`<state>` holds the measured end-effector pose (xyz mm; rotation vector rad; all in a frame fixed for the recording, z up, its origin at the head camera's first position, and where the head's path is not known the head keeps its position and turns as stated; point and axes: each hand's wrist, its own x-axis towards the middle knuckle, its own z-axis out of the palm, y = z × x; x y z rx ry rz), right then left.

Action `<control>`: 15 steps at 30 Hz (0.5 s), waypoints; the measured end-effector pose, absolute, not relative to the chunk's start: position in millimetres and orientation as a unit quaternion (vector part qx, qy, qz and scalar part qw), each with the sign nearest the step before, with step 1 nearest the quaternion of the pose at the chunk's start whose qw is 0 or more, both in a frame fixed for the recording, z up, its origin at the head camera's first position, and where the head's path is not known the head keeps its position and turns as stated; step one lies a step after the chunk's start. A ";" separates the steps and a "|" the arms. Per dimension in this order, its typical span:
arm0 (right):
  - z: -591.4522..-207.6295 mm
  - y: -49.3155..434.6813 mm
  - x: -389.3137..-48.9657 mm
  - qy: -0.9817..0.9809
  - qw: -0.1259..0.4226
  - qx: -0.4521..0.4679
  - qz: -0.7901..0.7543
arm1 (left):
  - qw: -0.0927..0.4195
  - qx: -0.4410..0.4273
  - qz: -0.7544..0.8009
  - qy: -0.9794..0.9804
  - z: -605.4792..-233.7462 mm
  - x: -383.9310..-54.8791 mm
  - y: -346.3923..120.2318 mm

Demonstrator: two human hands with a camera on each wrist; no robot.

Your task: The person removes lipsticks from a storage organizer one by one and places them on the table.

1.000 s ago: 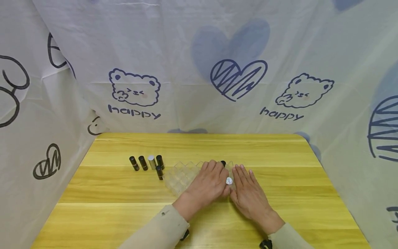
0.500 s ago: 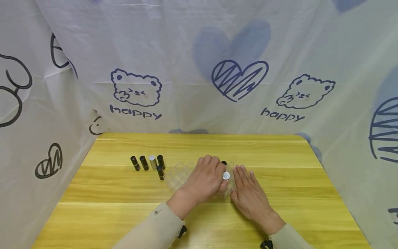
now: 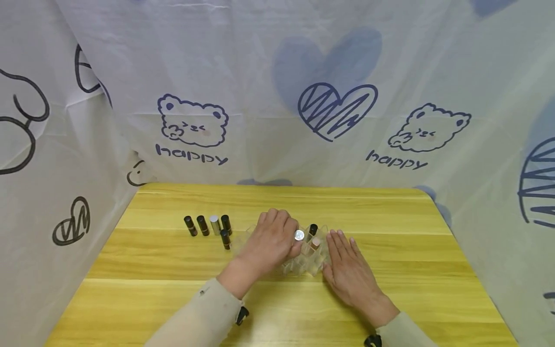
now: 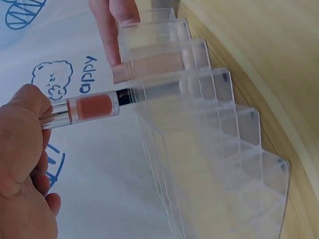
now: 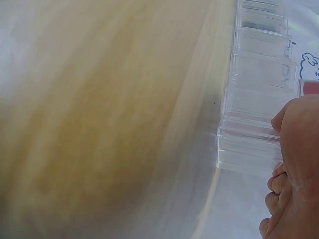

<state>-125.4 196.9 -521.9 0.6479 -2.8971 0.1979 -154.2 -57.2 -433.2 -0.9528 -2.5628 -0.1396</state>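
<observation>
My left hand [image 3: 270, 236] pinches a lip gloss tube [image 4: 94, 106] with a silvery end and a clear body with coral colour inside. The tube is above the clear compartment organizer [image 4: 204, 149], apart from the thumb side of my right hand [image 3: 349, 270]. That right hand lies with straight fingers along the organizer's right end. Within the organizer stand a black lipstick [image 3: 313, 230] and a pinkish tube [image 3: 315, 244] in front of it. My left forearm and hand hide the organizer's left part in the head view.
Several lipsticks stand on the wooden table left of the organizer: a black lipstick [image 3: 190, 225], another black lipstick [image 3: 203, 225], a silver lipstick [image 3: 215, 225], and more black ones beside it. A printed cloth [image 3: 260, 144] hangs behind the table.
My left hand has moved left and slightly farther back with the gloss tube, uncovering the black lipstick and the pinkish tube. My right hand has kept its place at the organizer's end.
</observation>
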 end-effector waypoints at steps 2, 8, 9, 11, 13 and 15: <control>-521.7 196.8 -125.5 -0.971 0.081 0.216 0.067 | 0.199 -0.337 -0.050 -0.919 -432.5 -154.5 -61.4; -521.8 196.6 -125.8 -0.970 0.084 0.220 0.067 | 0.197 -0.325 -0.047 -0.924 -430.4 -154.0 -74.7; -521.9 196.7 -125.7 -0.969 0.084 0.221 0.066 | 0.194 -0.323 -0.048 -0.925 -430.2 -153.9 -77.1; -522.0 196.8 -125.6 -0.969 0.085 0.222 0.067 | 0.188 -0.320 -0.050 -0.927 -430.1 -153.8 -81.7; -522.1 196.9 -125.6 -0.969 0.085 0.223 0.067 | 0.181 -0.316 -0.052 -0.930 -430.1 -153.7 -86.5; -521.9 196.8 -125.5 -0.969 0.085 0.223 0.068 | 0.186 -0.312 -0.052 -0.930 -430.7 -154.1 -91.0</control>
